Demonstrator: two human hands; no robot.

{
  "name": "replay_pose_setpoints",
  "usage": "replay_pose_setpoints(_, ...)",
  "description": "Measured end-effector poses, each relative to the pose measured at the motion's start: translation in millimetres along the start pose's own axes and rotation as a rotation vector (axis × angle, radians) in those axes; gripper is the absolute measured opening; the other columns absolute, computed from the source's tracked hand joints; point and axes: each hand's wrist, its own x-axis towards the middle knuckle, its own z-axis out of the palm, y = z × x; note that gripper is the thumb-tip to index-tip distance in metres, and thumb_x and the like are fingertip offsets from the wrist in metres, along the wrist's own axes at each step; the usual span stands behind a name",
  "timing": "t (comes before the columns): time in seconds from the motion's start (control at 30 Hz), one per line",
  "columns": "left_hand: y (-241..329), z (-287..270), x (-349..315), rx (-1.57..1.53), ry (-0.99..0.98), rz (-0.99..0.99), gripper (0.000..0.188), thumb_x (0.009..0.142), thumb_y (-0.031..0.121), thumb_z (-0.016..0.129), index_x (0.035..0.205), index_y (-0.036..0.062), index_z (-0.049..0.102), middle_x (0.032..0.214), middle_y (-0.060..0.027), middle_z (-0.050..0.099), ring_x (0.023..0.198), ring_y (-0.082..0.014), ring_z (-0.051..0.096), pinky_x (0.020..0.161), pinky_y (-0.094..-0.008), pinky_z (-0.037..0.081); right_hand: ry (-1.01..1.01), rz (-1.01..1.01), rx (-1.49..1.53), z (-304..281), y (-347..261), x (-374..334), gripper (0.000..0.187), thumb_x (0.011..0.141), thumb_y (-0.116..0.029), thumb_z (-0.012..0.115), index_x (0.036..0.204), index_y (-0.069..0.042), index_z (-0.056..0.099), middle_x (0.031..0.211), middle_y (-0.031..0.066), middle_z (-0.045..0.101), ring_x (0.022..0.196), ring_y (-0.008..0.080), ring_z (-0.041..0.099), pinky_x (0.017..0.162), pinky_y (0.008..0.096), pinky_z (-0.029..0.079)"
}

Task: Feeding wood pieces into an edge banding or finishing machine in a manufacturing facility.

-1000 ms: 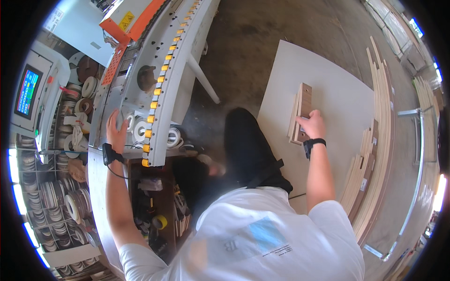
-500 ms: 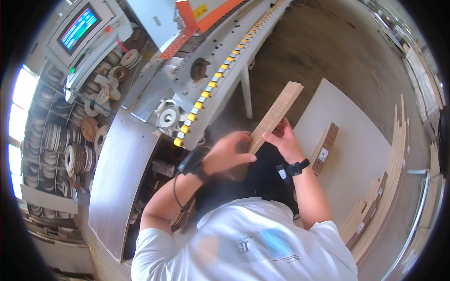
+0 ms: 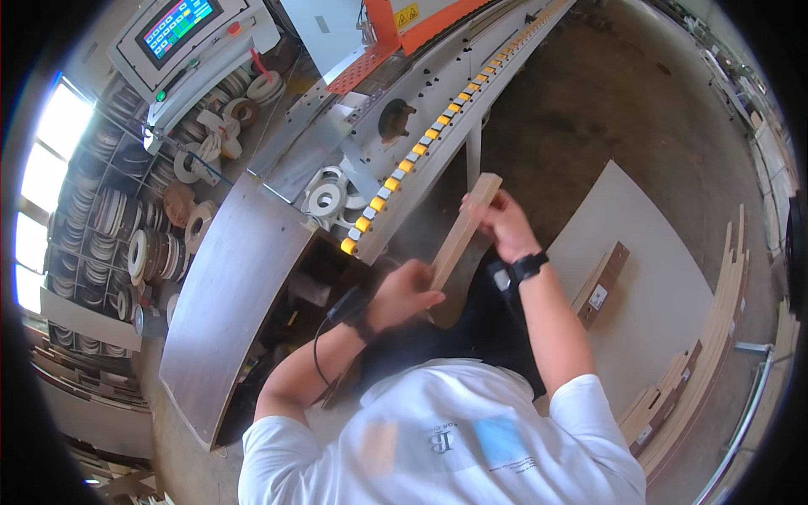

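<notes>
A narrow light-brown wooden strip [image 3: 457, 244] is held at a slant in front of my body, its far end pointing up and to the right. My left hand [image 3: 402, 295] is at the strip's near end, fingers curled around it with the thumb pointing right. Nearer the far end, my right hand [image 3: 500, 223] grips the strip from its right side, fingertips partly behind it. Right of my right forearm, a shorter brown wood piece [image 3: 603, 284] with a white label lies on a pale board [image 3: 652, 252].
Ahead runs a grey machine with a row of yellow rollers [image 3: 406, 166] and a control screen [image 3: 179, 29]. A metal-topped table [image 3: 240, 307] stands at left, before shelves of edging rolls [image 3: 105, 210]. Long wood strips [image 3: 703, 332] lie at right.
My right hand has moved up along the strip toward its far end. The strip and both hands sit a little further left, and the view has shifted.
</notes>
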Motion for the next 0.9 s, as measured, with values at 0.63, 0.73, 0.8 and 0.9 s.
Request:
replay_pose_setpoints(0.63,-3,0,-8,0.045,-0.052,0.066,0.052,0.089,0.014,0.089,0.132,0.0047,0.062,0.117,-0.0083,0.070,0.103,-0.0147,0.069,0.085,-0.0313,0.058,-0.121,0.036,-0.032,-18,47,-39,0.065,0.087,-0.009,0.084,0.146,-0.003,0.059,0.140,0.0129,0.070,0.129,0.0238,0.066,0.115,0.0409,0.049)
replay_pose_setpoints(0.73,7,-12,-15,0.254,-0.040,0.132,0.053,0.087,0.017,0.090,0.131,0.0064,0.063,0.123,-0.0104,0.070,0.108,-0.0196,0.069,0.086,-0.0338,0.059,-0.036,-0.196,0.235,-44,16,-23,0.050,0.095,-0.017,0.082,0.140,-0.009,0.063,0.133,0.0067,0.073,0.123,0.0204,0.068,0.108,0.0399,0.053)
replay_pose_setpoints(0.8,17,-24,-22,0.389,-0.005,0.179,0.053,0.086,0.018,0.091,0.130,0.0070,0.064,0.126,-0.0112,0.069,0.110,-0.0238,0.070,0.088,-0.0361,0.059,0.099,-0.310,0.399,-65,-5,-15,0.032,0.102,-0.023,0.077,0.130,-0.013,0.067,0.123,0.0010,0.074,0.115,0.0170,0.069,0.101,0.0381,0.056)
replay_pose_setpoints(0.9,32,-47,-27,0.572,0.049,0.323,0.050,0.084,0.019,0.088,0.129,0.0118,0.069,0.135,-0.0141,0.067,0.124,-0.0366,0.063,0.104,-0.0455,0.054,0.335,-0.390,0.471,-88,-24,-20,0.017,0.110,-0.032,0.068,0.111,-0.015,0.072,0.101,-0.0010,0.074,0.092,0.0149,0.068,0.089,0.0364,0.056)
